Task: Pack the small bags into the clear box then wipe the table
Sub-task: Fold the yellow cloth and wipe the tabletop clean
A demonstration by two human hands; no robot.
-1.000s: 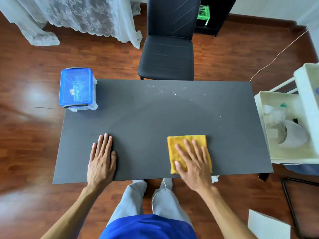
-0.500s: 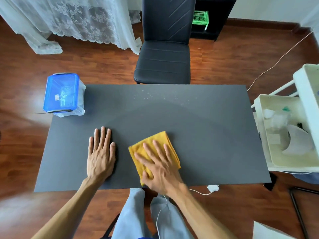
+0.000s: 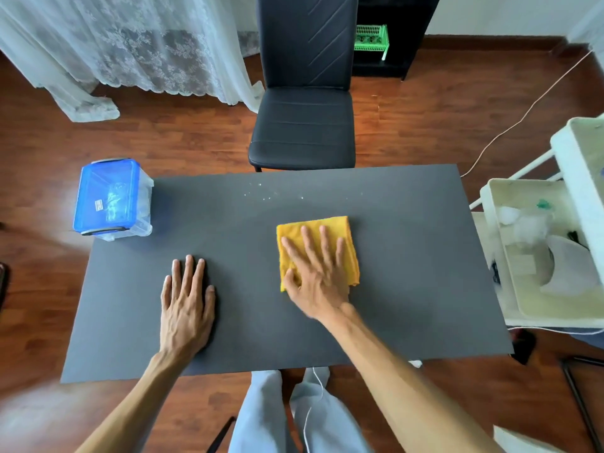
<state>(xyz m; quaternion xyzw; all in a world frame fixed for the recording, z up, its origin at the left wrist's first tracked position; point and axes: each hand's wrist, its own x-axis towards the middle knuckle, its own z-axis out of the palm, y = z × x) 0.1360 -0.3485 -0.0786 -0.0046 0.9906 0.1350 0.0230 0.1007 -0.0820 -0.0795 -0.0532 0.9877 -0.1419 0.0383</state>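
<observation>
A folded yellow cloth [image 3: 340, 230] lies on the dark grey table [image 3: 408, 273], a little right of centre. My right hand [image 3: 318, 273] presses flat on the cloth with fingers spread. My left hand [image 3: 188, 302] rests flat on the bare tabletop to the left, holding nothing. The clear box [image 3: 112, 199] with its blue lid shut stands at the table's far left corner, and small bags show through the lid. White crumbs [image 3: 268, 192] are scattered near the far edge.
A black chair [image 3: 304, 125] stands pushed against the far side of the table. A white cart [image 3: 552, 256] with trays of odds and ends sits close to the right edge. Lace curtains hang at back left. A thin cable crosses the floor at right.
My right hand slid the cloth to the left across the table, then back to the right and slightly farther away. My left hand stayed flat in place.
</observation>
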